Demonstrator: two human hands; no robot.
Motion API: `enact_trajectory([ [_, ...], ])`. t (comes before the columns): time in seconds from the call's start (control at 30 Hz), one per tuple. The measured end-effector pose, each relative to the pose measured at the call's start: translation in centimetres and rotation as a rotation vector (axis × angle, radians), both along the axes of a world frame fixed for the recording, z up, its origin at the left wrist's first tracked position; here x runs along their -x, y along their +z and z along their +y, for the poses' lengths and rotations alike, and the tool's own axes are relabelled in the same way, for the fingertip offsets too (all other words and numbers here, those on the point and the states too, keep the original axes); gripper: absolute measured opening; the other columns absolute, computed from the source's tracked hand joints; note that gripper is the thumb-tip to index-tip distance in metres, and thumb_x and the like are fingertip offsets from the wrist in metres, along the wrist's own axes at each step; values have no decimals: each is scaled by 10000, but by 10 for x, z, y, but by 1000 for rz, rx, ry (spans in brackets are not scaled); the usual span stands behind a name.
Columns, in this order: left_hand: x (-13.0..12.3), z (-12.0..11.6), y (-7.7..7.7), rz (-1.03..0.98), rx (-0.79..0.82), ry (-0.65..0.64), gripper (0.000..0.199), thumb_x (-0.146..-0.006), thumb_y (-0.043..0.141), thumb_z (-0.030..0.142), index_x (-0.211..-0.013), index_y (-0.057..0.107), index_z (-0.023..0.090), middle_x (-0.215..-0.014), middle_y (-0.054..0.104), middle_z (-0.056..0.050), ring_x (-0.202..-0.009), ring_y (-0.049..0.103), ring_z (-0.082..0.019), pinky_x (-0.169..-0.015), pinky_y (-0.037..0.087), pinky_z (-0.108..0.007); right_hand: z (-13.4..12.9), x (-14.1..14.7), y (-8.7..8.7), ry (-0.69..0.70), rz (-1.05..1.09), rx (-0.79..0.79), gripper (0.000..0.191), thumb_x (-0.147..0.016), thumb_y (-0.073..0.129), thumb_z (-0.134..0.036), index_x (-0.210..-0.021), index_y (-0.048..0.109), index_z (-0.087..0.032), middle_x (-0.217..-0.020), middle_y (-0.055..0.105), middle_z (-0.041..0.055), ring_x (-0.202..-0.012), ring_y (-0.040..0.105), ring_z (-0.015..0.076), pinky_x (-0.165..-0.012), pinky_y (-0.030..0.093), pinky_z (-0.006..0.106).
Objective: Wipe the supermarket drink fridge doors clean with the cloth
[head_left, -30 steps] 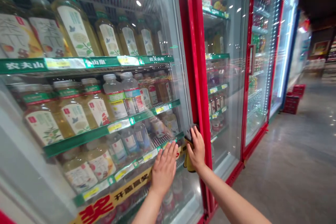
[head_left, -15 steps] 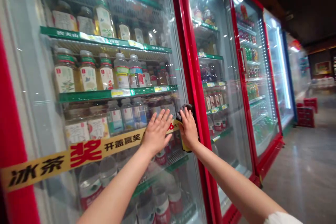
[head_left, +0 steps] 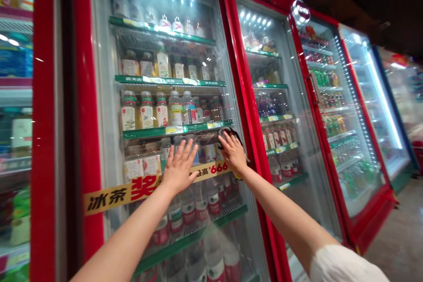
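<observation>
My left hand rests with fingers spread on the glass door of a red-framed drinks fridge. It partly covers a yellow strip sticker with black and red lettering. To its right, my right hand presses a dark grey cloth flat against the same glass, near the door's right edge and just above the sticker's end. A bit of yellow shows at the cloth's lower edge. Behind the glass, bottled drinks stand in rows on green-edged shelves.
A second glass-door fridge adjoins on the right, and a third with a handle stands beyond it. Another drinks cooler is close on the left. Grey floor shows at the lower right.
My left hand has slid left along the sticker. My right hand and the cloth have shifted slightly up and left, uncovering the red digits. The view now takes in more of the fridge and its left neighbour.
</observation>
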State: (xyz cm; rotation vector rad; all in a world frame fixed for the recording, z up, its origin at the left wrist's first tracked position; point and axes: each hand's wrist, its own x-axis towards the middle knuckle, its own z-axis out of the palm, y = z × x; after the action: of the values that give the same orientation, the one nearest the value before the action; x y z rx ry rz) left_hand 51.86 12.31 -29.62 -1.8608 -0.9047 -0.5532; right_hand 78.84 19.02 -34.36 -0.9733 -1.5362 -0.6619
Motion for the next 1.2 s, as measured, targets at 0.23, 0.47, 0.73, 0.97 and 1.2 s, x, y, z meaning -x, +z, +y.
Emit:
enact_trajectory([
  [0.23, 28, -1, 11, 19, 43, 39, 1079, -772, 732, 656, -1633, 185, 303, -1726, 109, -79, -1596, -22, -358, -1244, -79, -653, 7, -8, 25, -70, 270, 50, 663, -1008, 407, -291, -1637, 229, -178, -1679, 299, 113, -1560, 263, 292, -1224, 324, 513],
  [0.47, 16, -2, 1, -51, 96, 83, 1192, -720, 783, 663, -1640, 155, 238, -1722, 22, -134, -1582, -73, -404, -1225, -69, -691, -19, 42, 0, 40, -156, 28, 630, -976, 488, -250, -1587, 366, -346, -1660, 350, -31, -1550, 296, 257, -1265, 265, 475],
  [0.73, 36, -4, 6, -3, 39, 63, 1190, -767, 720, 691, -1647, 84, 204, -1727, 83, -113, -1600, -8, -326, -1288, 7, -552, -15, 59, 62, -27, 93, 67, 619, -1003, 444, -266, -1610, 325, -286, -1696, 273, 27, -1563, 244, 320, -1234, 297, 555],
  [0.97, 48, -15, 7, 28, 99, 53, 1139, -789, 741, 602, -1648, 116, 191, -1732, 63, -108, -1604, 20, -296, -1298, 39, -488, -27, 66, 4, 63, -261, 37, 610, -981, 474, -238, -1579, 390, -327, -1668, 340, -11, -1554, 280, 297, -1256, 278, 533],
  [1.2, 83, -44, 17, -65, 58, 141, 955, -842, 711, 460, -1624, 241, 176, -1729, 127, -122, -1595, 127, -300, -1301, 103, -472, -22, 100, 58, 53, 91, 57, 609, -987, 430, -246, -1593, 367, -263, -1695, 266, 68, -1562, 216, 387, -1196, 292, 675],
])
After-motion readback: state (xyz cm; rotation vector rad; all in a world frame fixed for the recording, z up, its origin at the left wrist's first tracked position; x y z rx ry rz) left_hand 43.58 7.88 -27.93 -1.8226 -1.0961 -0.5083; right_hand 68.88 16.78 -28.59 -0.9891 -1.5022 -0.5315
